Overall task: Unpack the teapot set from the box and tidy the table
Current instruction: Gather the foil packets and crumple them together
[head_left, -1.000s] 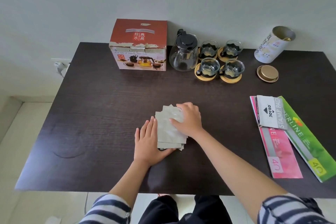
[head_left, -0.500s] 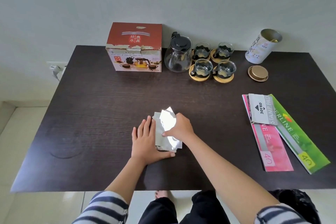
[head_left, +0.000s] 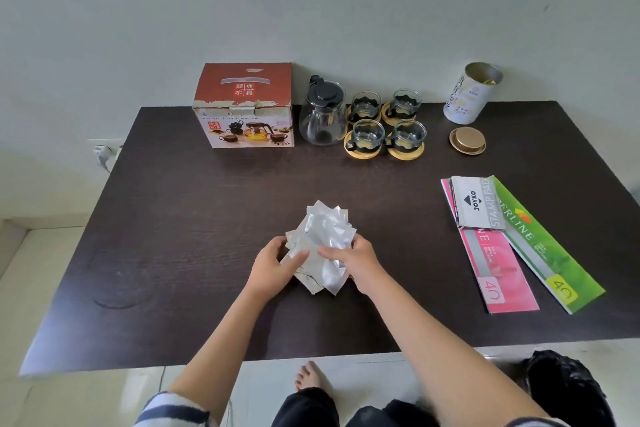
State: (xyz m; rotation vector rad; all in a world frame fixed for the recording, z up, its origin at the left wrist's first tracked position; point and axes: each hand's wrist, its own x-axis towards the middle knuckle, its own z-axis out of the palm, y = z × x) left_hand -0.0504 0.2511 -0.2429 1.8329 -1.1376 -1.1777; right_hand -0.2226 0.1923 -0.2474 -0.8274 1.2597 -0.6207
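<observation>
A bundle of silver foil packets is held above the middle of the dark table. My left hand grips its left edge and my right hand grips its right side. At the back stands the red teapot-set box, closed. Right of it are the glass teapot with a black lid and several glass cups on round wooden coasters.
An open white tin leans at the back right, its gold lid lying in front of it. A stamp pad box rests on pink and green folders at the right. A wall lies behind the table.
The packets were lying flat under both hands; now both hands have gathered them and lifted them off the table. The camera has pulled back.
</observation>
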